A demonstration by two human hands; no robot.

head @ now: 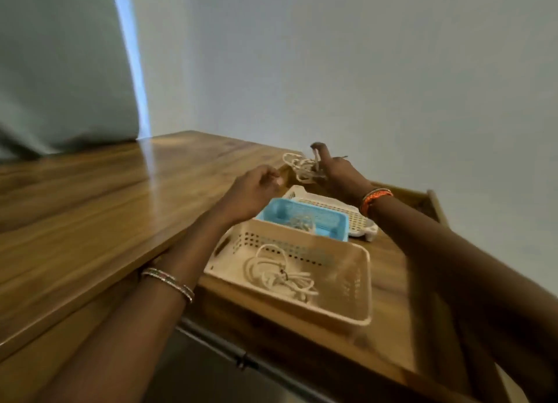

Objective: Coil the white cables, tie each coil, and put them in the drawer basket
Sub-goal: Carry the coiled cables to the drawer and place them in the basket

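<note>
My right hand (pixel 338 173) holds a loose coil of white cable (pixel 302 168) above the far end of the open drawer, fingers pinching its loops. Just left of the coil, my left hand (pixel 256 188) has its fingers curled; whether it holds a tie or a cable end is blurred. A beige basket (pixel 359 284) in the drawer holds a tied white cable coil (pixel 280 274). Behind it a blue basket (pixel 277 209) holds another small coil (pixel 302 221).
A white perforated basket (pixel 356 218) sits beyond the blue one. The open wooden drawer (pixel 389 327) has a dark metal handle (pixel 241 360) along its front. The wooden table top (pixel 105 215) stretches left, with a curtain and plain wall behind.
</note>
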